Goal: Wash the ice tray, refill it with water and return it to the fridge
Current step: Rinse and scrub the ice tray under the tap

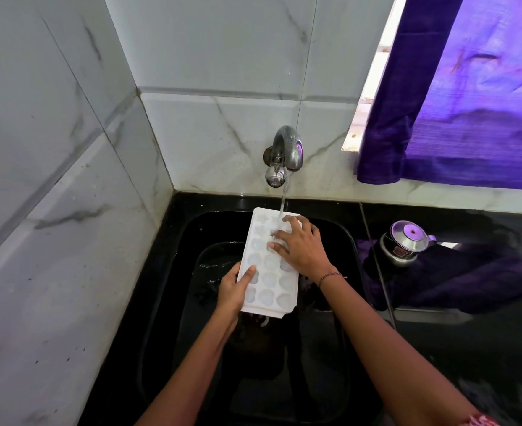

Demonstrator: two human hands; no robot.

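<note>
A white plastic ice tray [270, 279] with several rounded pockets is held over the black sink [348, 241], its far end under the running water. My left hand [233, 290] grips the tray's near left edge, thumb on top. Spread fingers of my right hand [299, 247] press into the pockets at the tray's far right. Water streams from the chrome wall tap [285, 155] onto the tray's far end beside my right fingers.
A steel lidded pot [405, 242] stands on the black counter [468, 333] to the right of the sink. A purple curtain [468, 103] hangs over the window at the upper right. Marble-pattern tiled walls close in the left side and the back.
</note>
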